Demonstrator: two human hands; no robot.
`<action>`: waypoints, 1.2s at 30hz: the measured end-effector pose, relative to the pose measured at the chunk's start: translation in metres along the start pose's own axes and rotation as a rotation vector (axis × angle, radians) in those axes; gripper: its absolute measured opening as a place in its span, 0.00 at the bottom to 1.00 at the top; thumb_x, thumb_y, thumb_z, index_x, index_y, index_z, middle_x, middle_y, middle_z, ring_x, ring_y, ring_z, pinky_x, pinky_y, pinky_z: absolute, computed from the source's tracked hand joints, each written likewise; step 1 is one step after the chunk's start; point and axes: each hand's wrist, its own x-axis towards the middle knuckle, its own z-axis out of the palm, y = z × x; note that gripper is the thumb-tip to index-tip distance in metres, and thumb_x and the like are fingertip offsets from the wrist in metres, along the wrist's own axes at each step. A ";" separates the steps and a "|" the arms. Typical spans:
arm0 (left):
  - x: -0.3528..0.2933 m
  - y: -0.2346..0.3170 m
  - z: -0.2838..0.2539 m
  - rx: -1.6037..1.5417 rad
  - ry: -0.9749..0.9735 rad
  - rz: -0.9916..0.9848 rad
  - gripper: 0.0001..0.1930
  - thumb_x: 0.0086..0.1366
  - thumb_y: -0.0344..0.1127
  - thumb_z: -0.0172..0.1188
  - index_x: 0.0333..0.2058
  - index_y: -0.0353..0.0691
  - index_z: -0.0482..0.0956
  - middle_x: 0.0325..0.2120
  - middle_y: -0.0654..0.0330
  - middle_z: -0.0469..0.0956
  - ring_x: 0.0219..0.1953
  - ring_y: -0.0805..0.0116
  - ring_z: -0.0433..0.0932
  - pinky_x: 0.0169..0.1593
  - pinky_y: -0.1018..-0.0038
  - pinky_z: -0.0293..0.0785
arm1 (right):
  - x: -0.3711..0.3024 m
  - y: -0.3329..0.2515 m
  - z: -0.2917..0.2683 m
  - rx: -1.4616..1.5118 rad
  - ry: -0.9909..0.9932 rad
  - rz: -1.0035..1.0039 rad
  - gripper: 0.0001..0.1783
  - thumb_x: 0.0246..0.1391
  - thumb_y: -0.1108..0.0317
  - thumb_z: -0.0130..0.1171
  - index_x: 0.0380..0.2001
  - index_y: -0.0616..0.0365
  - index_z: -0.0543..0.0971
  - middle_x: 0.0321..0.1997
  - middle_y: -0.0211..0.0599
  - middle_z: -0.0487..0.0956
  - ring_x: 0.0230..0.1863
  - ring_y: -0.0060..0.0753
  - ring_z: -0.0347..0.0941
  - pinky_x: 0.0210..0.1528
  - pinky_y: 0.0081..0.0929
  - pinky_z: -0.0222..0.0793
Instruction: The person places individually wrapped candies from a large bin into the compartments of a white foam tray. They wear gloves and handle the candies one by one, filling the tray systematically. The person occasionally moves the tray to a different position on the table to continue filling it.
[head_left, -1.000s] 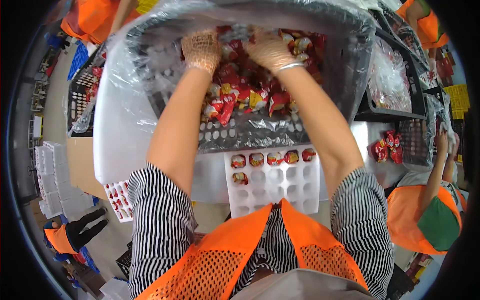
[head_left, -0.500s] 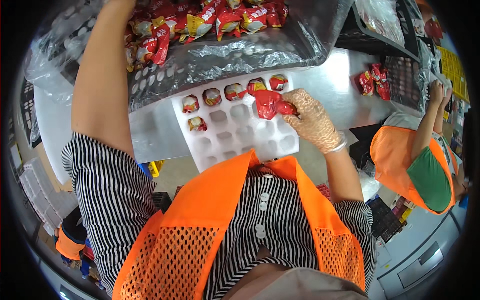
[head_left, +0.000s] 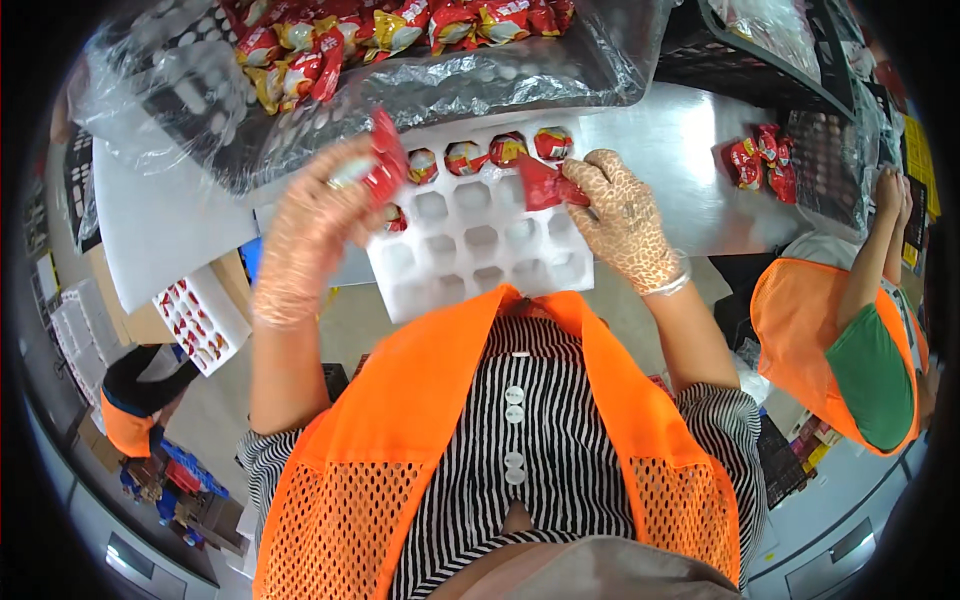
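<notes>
A white foam tray (head_left: 460, 222) with rows of round pockets lies on the bench before me. Red-and-gold wrapped packets (head_left: 465, 158) sit in its far row, and one more shows at the left end of the second row. My left hand (head_left: 318, 225), gloved and blurred, is closed on a red wrapped packet (head_left: 387, 160) above the tray's left side. In my gloved right hand (head_left: 622, 215) another red packet (head_left: 545, 186) is pinched by its end, over the second row at the right. My left hand hides the tray's far left corner.
Behind the tray stands a plastic-lined black crate (head_left: 450, 95) heaped with similar packets. Loose packets (head_left: 765, 160) lie on the metal bench at right, beside another crate. A co-worker in an orange vest (head_left: 825, 320) stands at right; another person (head_left: 130, 415) is at far left by a filled tray.
My left hand has come back from the crate with a red packet and is over the tray's left side. My right hand keeps its packet, shifted slightly.
</notes>
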 end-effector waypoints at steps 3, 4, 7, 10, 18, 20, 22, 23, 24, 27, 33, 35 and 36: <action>0.001 -0.047 0.009 -0.052 -0.118 -0.223 0.26 0.57 0.37 0.64 0.53 0.34 0.73 0.24 0.59 0.78 0.23 0.76 0.75 0.28 0.77 0.70 | 0.001 -0.003 -0.003 -0.386 -0.174 -0.117 0.17 0.47 0.67 0.59 0.44 0.54 0.76 0.41 0.45 0.74 0.39 0.42 0.76 0.35 0.40 0.76; 0.005 -0.054 0.013 0.166 -0.068 -0.164 0.24 0.57 0.37 0.63 0.52 0.34 0.75 0.25 0.58 0.79 0.23 0.74 0.76 0.28 0.76 0.70 | 0.002 -0.001 0.004 -0.453 -0.170 -0.175 0.16 0.48 0.67 0.58 0.42 0.55 0.76 0.41 0.45 0.74 0.39 0.42 0.76 0.35 0.40 0.76; 0.014 -0.072 0.041 0.675 0.066 0.057 0.19 0.57 0.38 0.62 0.46 0.35 0.77 0.28 0.53 0.80 0.25 0.63 0.78 0.31 0.70 0.72 | 0.006 0.002 0.025 -0.499 -0.191 -0.240 0.09 0.50 0.68 0.56 0.36 0.56 0.78 0.43 0.45 0.75 0.40 0.42 0.77 0.34 0.41 0.76; 0.021 -0.088 0.049 0.862 0.125 0.277 0.17 0.56 0.41 0.63 0.37 0.33 0.77 0.32 0.41 0.80 0.37 0.43 0.79 0.43 0.56 0.74 | 0.019 0.003 0.038 -0.407 -0.303 -0.178 0.10 0.51 0.66 0.56 0.37 0.55 0.78 0.42 0.45 0.76 0.43 0.45 0.76 0.38 0.41 0.75; 0.022 -0.097 0.041 1.090 0.150 0.266 0.18 0.57 0.45 0.62 0.34 0.33 0.77 0.30 0.43 0.80 0.35 0.44 0.79 0.40 0.53 0.72 | 0.012 0.018 0.013 -0.092 -0.177 -0.049 0.13 0.53 0.64 0.57 0.42 0.55 0.78 0.44 0.46 0.78 0.45 0.44 0.78 0.45 0.41 0.75; 0.025 -0.107 0.046 1.176 0.190 0.272 0.17 0.58 0.46 0.61 0.33 0.34 0.77 0.29 0.45 0.80 0.35 0.46 0.79 0.41 0.54 0.73 | 0.011 0.015 0.036 -0.201 -0.143 -0.111 0.12 0.53 0.66 0.55 0.40 0.56 0.78 0.40 0.45 0.79 0.42 0.45 0.79 0.44 0.42 0.75; 0.041 -0.111 0.058 1.330 0.227 0.273 0.17 0.58 0.46 0.60 0.33 0.36 0.77 0.28 0.46 0.80 0.35 0.47 0.79 0.41 0.54 0.73 | 0.014 0.010 0.060 -0.327 -0.189 -0.100 0.08 0.51 0.69 0.52 0.35 0.57 0.77 0.34 0.43 0.80 0.36 0.47 0.80 0.39 0.42 0.76; 0.040 -0.111 0.061 1.360 0.245 0.302 0.16 0.59 0.45 0.60 0.32 0.37 0.77 0.28 0.47 0.80 0.34 0.48 0.80 0.41 0.55 0.74 | 0.017 0.013 0.061 -0.287 -0.170 -0.115 0.08 0.51 0.70 0.52 0.35 0.56 0.77 0.35 0.44 0.79 0.36 0.47 0.79 0.38 0.42 0.75; 0.038 -0.112 0.066 1.385 0.254 0.331 0.15 0.59 0.45 0.60 0.32 0.38 0.77 0.28 0.48 0.80 0.34 0.49 0.80 0.41 0.55 0.74 | 0.016 0.018 0.060 -0.249 -0.158 -0.124 0.08 0.51 0.70 0.52 0.34 0.56 0.77 0.35 0.44 0.79 0.35 0.47 0.79 0.37 0.42 0.75; 0.021 -0.114 0.063 1.404 0.226 0.414 0.09 0.62 0.40 0.57 0.34 0.41 0.77 0.31 0.51 0.78 0.35 0.51 0.79 0.40 0.57 0.76 | 0.010 0.034 0.058 -0.172 -0.146 -0.161 0.08 0.50 0.69 0.53 0.35 0.53 0.75 0.39 0.46 0.76 0.35 0.46 0.78 0.36 0.42 0.75; 0.018 -0.129 0.057 1.401 0.198 0.527 0.06 0.60 0.33 0.57 0.34 0.41 0.78 0.36 0.53 0.75 0.39 0.52 0.79 0.39 0.58 0.77 | 0.008 0.015 0.047 -0.279 -0.169 -0.125 0.11 0.48 0.68 0.55 0.37 0.54 0.75 0.39 0.46 0.76 0.34 0.47 0.78 0.34 0.43 0.75; 0.036 -0.134 0.064 1.634 0.108 0.420 0.07 0.58 0.31 0.57 0.35 0.40 0.78 0.37 0.53 0.75 0.40 0.53 0.79 0.39 0.58 0.77 | 0.014 0.004 0.033 -0.310 -0.205 -0.180 0.08 0.49 0.65 0.56 0.33 0.55 0.75 0.32 0.43 0.77 0.33 0.46 0.78 0.33 0.44 0.75; 0.035 -0.127 0.070 1.597 0.093 0.379 0.08 0.55 0.28 0.56 0.35 0.39 0.77 0.37 0.52 0.75 0.40 0.53 0.78 0.41 0.59 0.76 | 0.023 -0.002 0.019 -0.285 -0.249 -0.207 0.08 0.50 0.64 0.56 0.32 0.55 0.76 0.31 0.42 0.77 0.33 0.46 0.78 0.33 0.44 0.75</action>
